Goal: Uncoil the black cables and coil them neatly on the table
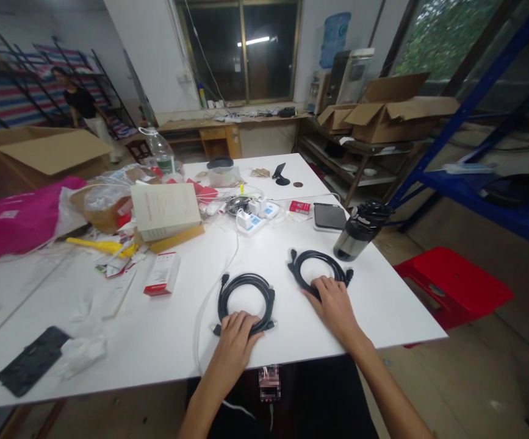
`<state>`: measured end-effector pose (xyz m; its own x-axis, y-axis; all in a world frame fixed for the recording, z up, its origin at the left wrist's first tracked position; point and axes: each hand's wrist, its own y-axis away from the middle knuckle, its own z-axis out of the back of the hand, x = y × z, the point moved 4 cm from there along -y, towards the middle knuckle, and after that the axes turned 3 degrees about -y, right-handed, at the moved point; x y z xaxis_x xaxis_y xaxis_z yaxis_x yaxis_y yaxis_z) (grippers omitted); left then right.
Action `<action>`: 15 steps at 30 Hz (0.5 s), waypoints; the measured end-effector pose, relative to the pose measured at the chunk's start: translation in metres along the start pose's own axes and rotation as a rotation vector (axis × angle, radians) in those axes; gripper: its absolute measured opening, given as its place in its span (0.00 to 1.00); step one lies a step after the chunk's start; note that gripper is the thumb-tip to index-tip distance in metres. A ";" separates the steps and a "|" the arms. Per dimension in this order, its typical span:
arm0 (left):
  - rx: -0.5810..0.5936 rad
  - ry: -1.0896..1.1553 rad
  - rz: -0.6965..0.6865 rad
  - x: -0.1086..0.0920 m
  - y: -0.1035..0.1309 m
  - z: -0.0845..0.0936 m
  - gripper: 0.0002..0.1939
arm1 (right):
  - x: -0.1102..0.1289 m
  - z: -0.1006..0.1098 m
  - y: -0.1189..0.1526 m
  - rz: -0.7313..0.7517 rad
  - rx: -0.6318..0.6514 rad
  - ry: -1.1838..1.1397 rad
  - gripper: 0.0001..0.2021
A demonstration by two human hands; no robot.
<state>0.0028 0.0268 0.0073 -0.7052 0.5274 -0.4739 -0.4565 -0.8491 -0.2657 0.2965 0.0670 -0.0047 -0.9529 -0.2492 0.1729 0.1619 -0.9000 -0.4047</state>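
Observation:
Two coiled black cables lie side by side on the white table [301,332]. My left hand [235,336] is closed over the near edge of the left cable coil [247,280], fingers curled round it. Black plugs stick out at this coil's sides. The near edge of the right cable coil [297,269] is under my right hand [336,303], with the fingers bent over it and the thumb at its left. Its plugs show at the upper left and the right. Both coils rest on the tabletop, apart from each other.
A black-lidded bottle [360,231] stands right of the coils, by a tablet-like device [329,216]. Behind is a power strip [259,219] with chargers. Left are a red-white box [162,274], a book [166,210] and a black phone-like slab [34,360]. A red stool [456,283] stands right.

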 end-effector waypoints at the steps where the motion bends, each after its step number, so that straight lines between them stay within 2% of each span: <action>1: -0.003 -0.001 -0.007 0.000 -0.008 -0.002 0.08 | -0.006 0.001 0.002 -0.011 -0.001 0.010 0.17; 6: -0.060 -0.036 -0.043 -0.004 -0.039 -0.010 0.12 | -0.015 0.006 0.008 -0.014 -0.017 -0.009 0.18; 10: -0.171 -0.080 -0.051 -0.007 -0.036 -0.005 0.21 | -0.011 0.014 0.006 -0.059 -0.089 -0.046 0.16; 15: -0.276 -0.079 -0.045 -0.008 -0.027 0.003 0.18 | -0.024 0.031 -0.005 -0.195 -0.224 -0.179 0.22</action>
<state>0.0192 0.0456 0.0208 -0.7323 0.5563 -0.3928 -0.3309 -0.7947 -0.5088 0.3261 0.0665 0.0216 -0.8970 -0.1568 0.4133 -0.0983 -0.8409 -0.5323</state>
